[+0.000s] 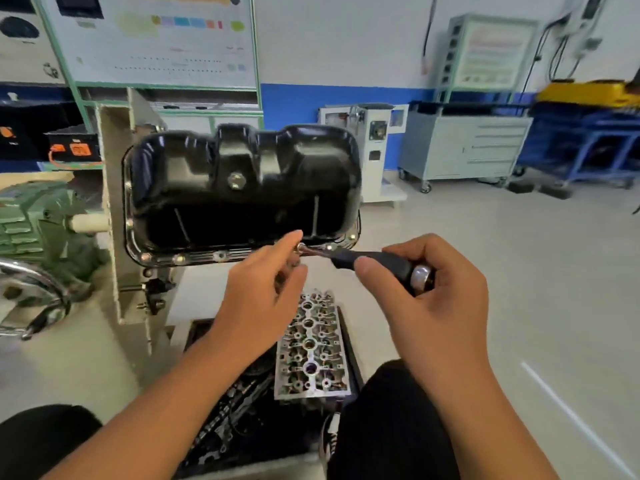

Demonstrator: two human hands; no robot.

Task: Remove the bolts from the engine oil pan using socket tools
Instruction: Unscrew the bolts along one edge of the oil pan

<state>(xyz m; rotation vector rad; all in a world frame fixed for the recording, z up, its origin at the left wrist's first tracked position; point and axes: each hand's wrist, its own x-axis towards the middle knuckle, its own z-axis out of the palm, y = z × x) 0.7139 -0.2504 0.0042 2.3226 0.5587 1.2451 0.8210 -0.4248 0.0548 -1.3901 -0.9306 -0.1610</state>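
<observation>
black ratchet (374,261) lying crosswise — head left, at pan (242,188)

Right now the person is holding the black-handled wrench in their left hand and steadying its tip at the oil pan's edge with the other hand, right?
Not quite. The head view shows the ratchet wrench gripped in the right hand, not the left. The left hand is the one steadying its tip at the oil pan's lower edge.

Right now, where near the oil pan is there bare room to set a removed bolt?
Bare: the pale surface below the oil pan, left of the cylinder head. Crowded: the pan's lower flange, where the left hand and right hand work the ratchet.
</observation>
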